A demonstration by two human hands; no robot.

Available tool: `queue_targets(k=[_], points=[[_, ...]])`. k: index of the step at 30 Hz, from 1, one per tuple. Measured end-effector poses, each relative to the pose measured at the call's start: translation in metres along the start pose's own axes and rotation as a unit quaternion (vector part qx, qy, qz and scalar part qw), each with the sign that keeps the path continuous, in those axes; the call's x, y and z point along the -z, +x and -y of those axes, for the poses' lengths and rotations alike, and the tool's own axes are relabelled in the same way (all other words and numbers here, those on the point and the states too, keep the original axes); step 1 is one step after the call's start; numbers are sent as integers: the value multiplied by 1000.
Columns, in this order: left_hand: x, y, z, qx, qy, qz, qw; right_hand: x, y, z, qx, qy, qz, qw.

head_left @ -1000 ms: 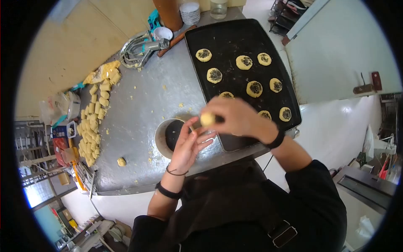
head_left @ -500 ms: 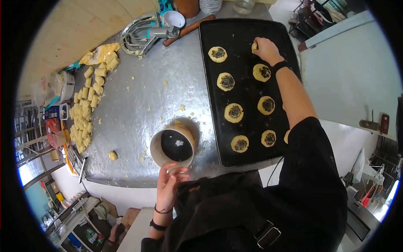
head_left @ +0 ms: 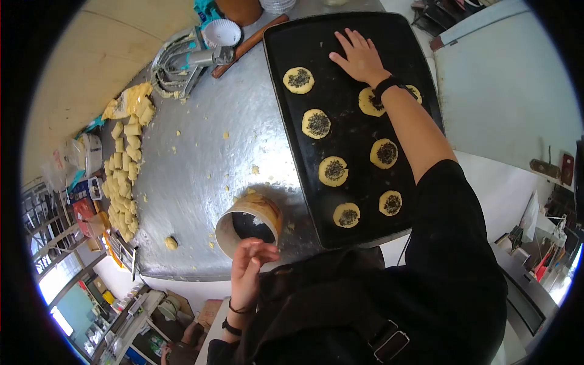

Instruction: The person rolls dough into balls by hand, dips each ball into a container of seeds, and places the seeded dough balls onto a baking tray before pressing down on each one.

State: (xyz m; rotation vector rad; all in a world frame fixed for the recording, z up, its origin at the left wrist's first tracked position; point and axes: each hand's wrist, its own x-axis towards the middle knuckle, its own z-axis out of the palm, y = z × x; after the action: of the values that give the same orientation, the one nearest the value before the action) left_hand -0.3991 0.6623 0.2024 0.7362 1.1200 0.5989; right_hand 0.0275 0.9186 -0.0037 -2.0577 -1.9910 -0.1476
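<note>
My right hand [head_left: 360, 59] lies palm down with fingers spread on the far part of a black baking tray [head_left: 359, 176]. Whatever is beneath the palm is hidden. Round flattened dough pieces topped with dark seeds, such as this seeded cookie [head_left: 316, 124], sit in rows on the tray; my right wrist and forearm partly cover two of them. Close to the table's front edge, my left hand [head_left: 248, 267] is held with loosely bent fingers and nothing in them. It is just in front of a round tub [head_left: 272, 212] with dark contents and overlaps its near rim.
Cut dough pieces [head_left: 121, 188] are heaped along the table's left side, with one lone dough ball [head_left: 171, 243] nearer the front. At the back lie a metal mixer beater [head_left: 182, 64], a paper cup liner [head_left: 221, 33] and a wooden rolling pin [head_left: 249, 45]. Crumbs dot the metal table [head_left: 201, 158].
My right hand has gone from gripping a small dough piece to lying flat with fingers spread on the tray. My left hand stays by the tub. The whole view has shifted slightly.
</note>
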Motion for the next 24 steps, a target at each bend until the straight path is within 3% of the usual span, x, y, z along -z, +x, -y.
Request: queue_targets(k=[3,5,7,13,22,24], points=[[2,7,-5,-20,8,5,1000,9,15,-29,-66,192,44,978],[6,4,-6,-28,12,-4,1000,25,19,-56,-160,218,113,956],[8,4,-5,-25,28,-17,999,35,15,-74,-196,247,207,926],[7,7,-7,-15,33,-16,999,36,10,-68,-210,148,235,937],[14,7,-5,-31,8,-16,999,49,24,-50,-168,130,180,960],[18,4,-2,-30,4,-24,999,71,29,-9,-54,135,158,977]])
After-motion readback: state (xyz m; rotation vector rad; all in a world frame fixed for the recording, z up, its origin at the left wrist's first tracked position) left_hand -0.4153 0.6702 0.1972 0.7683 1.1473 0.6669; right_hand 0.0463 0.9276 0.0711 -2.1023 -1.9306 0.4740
